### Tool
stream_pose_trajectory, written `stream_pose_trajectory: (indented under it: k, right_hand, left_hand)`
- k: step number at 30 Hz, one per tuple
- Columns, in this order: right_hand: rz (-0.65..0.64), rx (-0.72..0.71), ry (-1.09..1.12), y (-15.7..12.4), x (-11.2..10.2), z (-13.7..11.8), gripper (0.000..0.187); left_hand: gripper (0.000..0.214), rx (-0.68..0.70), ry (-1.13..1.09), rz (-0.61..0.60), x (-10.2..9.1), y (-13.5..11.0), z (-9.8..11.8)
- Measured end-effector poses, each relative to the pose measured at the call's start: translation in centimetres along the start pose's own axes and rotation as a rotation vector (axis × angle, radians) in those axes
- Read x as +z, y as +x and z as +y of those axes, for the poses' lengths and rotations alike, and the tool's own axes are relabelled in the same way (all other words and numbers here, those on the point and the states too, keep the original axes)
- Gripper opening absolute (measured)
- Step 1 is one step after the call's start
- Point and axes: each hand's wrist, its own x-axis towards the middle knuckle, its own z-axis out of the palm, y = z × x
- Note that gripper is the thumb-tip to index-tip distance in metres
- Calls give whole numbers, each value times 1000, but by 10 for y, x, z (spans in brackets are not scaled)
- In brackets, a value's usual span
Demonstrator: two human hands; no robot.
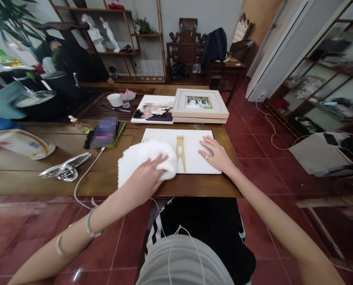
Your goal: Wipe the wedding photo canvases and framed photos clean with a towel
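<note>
A white board (194, 158) lies flat on the wooden table (111, 182) in front of me, with a tan wooden stand piece (180, 152) down its middle. My left hand (148, 176) presses a white cloth (143, 158) onto the board's left part, its fingers curled over the cloth. On the board's right side my right hand (216, 154) rests flat, fingers spread, a ring on one finger. Bracelets sit on my left wrist.
Behind the board lie a framed photo (199, 105) and a large photo print (152, 110). A phone (105, 132) with a white cable, a metal clip (65, 168), a small bottle (80, 124) and a white cup (115, 99) sit to the left. Red tiled floor lies on the right.
</note>
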Motion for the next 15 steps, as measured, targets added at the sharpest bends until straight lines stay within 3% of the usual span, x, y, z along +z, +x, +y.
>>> stream_pose_trajectory:
  k: [4,8,11,15]
  right_hand:
    - [-24,-16,-9,0,-1,2,49]
    - [-58,-25,-8,0,-3,2,51]
    - [-67,-21,3,0,-3,2,50]
    - [-64,-28,14,0,-1,3,50]
  left_hand:
    - [31,-58,58,-20,5,50,-39]
    - [35,-110,87,53,14,88,-74]
    - [34,-146,107,90,18,93,-84]
    - [38,-152,127,72,18,69,-73]
